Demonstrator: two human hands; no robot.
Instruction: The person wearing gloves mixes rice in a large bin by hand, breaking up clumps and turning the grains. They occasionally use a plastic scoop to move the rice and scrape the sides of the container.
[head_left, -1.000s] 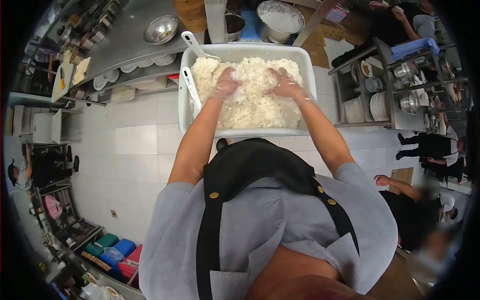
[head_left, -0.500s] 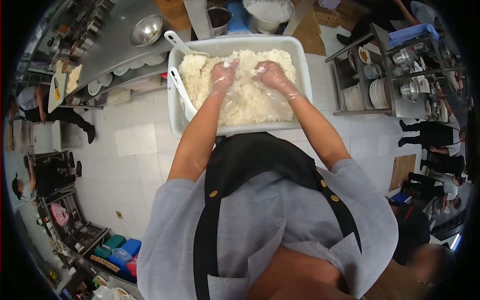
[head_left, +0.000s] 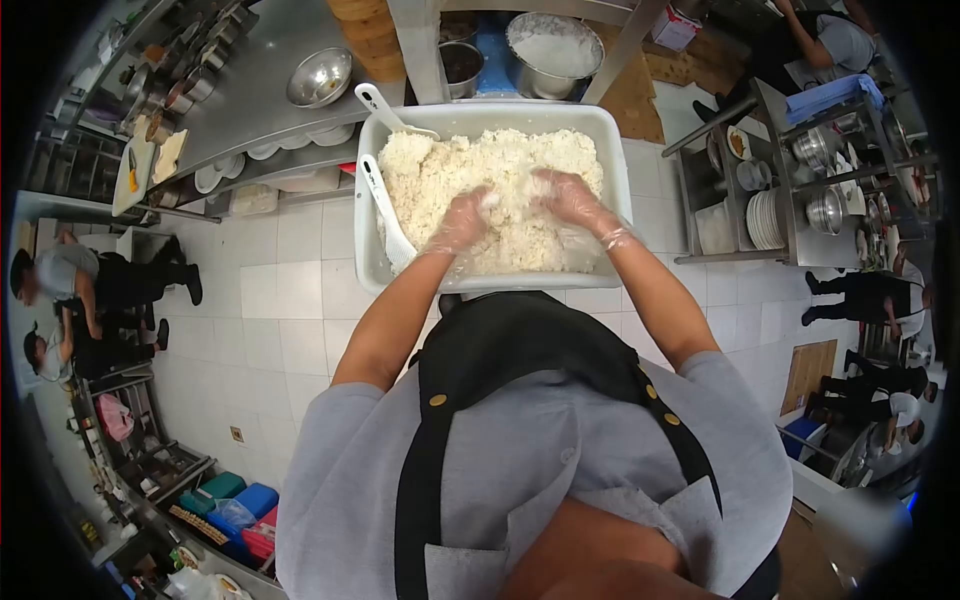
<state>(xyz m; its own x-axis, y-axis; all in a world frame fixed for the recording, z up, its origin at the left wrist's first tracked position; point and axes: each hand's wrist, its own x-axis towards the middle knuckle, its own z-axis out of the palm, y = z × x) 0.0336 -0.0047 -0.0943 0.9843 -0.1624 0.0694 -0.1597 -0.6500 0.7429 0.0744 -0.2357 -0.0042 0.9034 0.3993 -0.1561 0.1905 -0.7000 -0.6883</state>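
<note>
A white rectangular tub (head_left: 615,190) holds a broad bed of white rice (head_left: 510,155). My left hand (head_left: 463,218), in a clear plastic glove, is in the rice left of centre, its fingers curled around some white rice. My right hand (head_left: 572,197), gloved too, is in the rice on the right, fingertips pointing inward and partly sunk in the grains. The two hands are apart. Two white rice paddles lie at the tub's left side: one paddle (head_left: 378,108) at the top corner, the other paddle (head_left: 386,212) along the left wall.
Behind the tub stand a metal pot (head_left: 553,50) with white contents and a dark-filled pot (head_left: 460,66). A steel bowl (head_left: 320,78) sits on the counter (head_left: 250,100) at left. Shelving with plates (head_left: 765,220) is at right. Several people stand at both sides.
Both hands have moved toward me through the rice, and the right fingers look more spread. The view has shifted, so the tub sits lower. People at the left have moved.
</note>
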